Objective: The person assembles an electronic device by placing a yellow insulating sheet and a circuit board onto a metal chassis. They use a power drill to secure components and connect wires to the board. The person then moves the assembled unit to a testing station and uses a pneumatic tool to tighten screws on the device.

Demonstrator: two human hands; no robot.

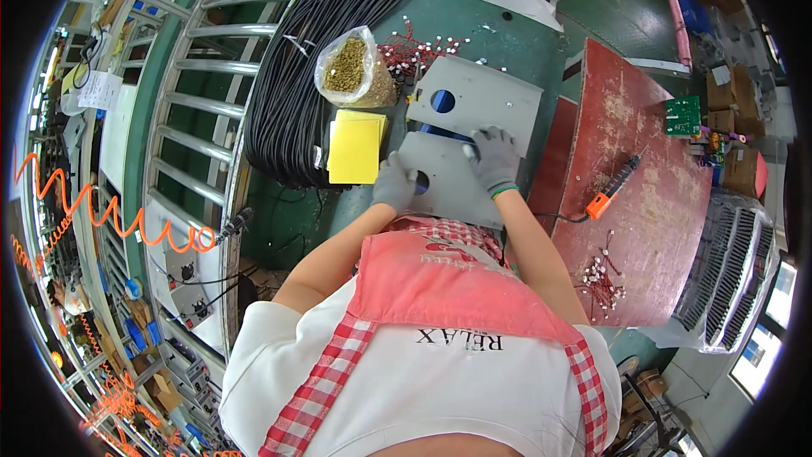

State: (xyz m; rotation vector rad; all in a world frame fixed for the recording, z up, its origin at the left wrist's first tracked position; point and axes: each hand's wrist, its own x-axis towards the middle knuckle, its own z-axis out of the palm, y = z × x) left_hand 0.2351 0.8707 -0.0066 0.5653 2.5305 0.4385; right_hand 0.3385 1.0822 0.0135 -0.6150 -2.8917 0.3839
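Grn tbl [526, 44] w/ gry panels [488, 110], red wires [413, 52]

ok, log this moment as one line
left hand: at gray plate, left edge | right hand: same plate, right edge | second gray plate: just beyond | yellow stack: left of left hand

Grey gloves [395, 184] cover the hands [496, 161], and a red apron [457, 292] with checked straps [320, 385] overlies a white T-shirt [461, 389].
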